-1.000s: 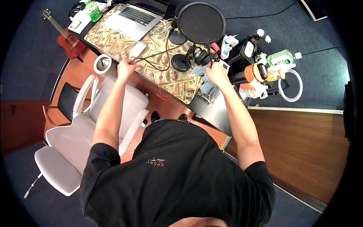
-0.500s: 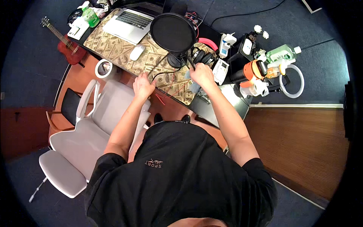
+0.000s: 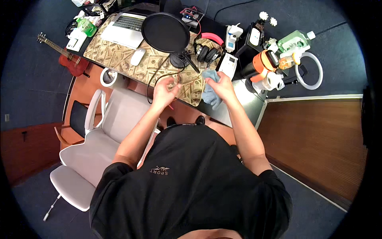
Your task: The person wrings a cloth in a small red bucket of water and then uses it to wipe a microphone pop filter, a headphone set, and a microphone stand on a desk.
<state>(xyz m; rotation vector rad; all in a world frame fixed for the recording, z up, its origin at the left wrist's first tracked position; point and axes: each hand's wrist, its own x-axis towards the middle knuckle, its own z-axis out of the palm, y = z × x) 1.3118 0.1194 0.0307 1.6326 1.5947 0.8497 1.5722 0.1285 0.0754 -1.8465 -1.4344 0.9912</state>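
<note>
In my right hand (image 3: pixel 223 88) a light blue cloth (image 3: pixel 210 95) is gripped, and it hangs down over the desk's near edge. My left hand (image 3: pixel 165 93) is at the front edge of the desk with its fingers curled together around a thin cable. A black cable (image 3: pixel 149 85) loops beside that hand toward the microphone stand. A red wire end (image 3: pixel 171 106) shows just below its fingers. Behind both hands stands a round black pop filter (image 3: pixel 165 32), with its stand base (image 3: pixel 179 60) on the banknote-patterned mat (image 3: pixel 115 51).
A laptop (image 3: pixel 123 30) and white mouse (image 3: pixel 137 57) lie left on the desk. Headphones (image 3: pixel 207 53), a white device (image 3: pixel 228 65), an orange-black bottle (image 3: pixel 260 65) and a ring light (image 3: pixel 320 75) stand right. A grey chair (image 3: pixel 119 113) and white bin (image 3: pixel 113 79) are at left.
My right hand has come back toward me with the blue cloth, now more in sight. The left hand has shifted slightly right and its fingers have turned upward. The view has shifted a little.
</note>
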